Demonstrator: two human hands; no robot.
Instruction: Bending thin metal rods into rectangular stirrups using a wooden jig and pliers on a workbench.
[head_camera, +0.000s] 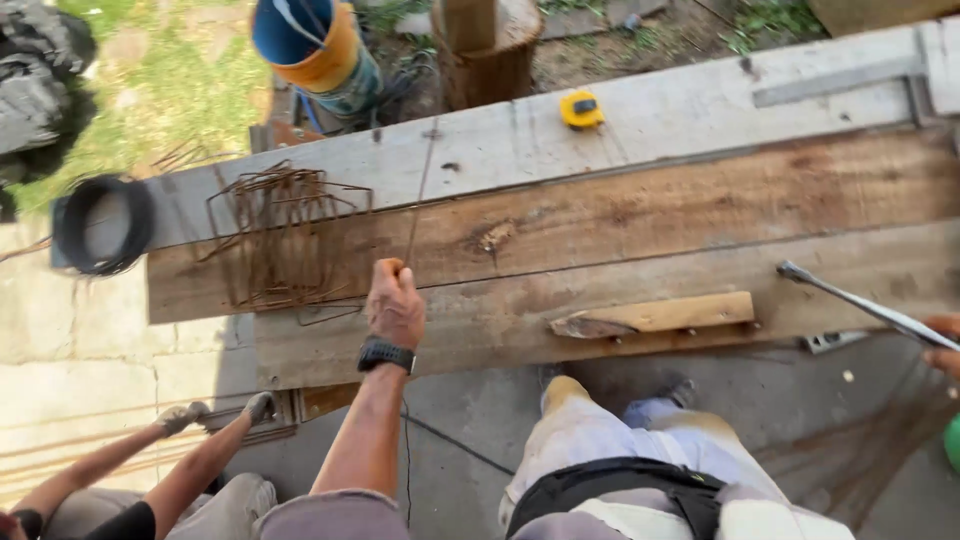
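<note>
Rusty bent rod frames (285, 235) lie piled in the left middle of the frame on the plank bench (640, 215), so some are done, and the left hand (394, 305) is closed tight on one thin straight rod (418, 195) not bent yet. At the right edge, the right hand (944, 345) holds a metal bar tool (860, 305). Up top, a blue and orange bucket (315, 45) shows only thin bits inside; what they are is unclear.

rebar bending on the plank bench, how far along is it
Done: a pile of bent rusty stirrups lies on the plank bench. In hand: the left hand grips a straight rod, the right hand a metal bar. Left: that rod is unbent; a wire coil sits unused.
</note>
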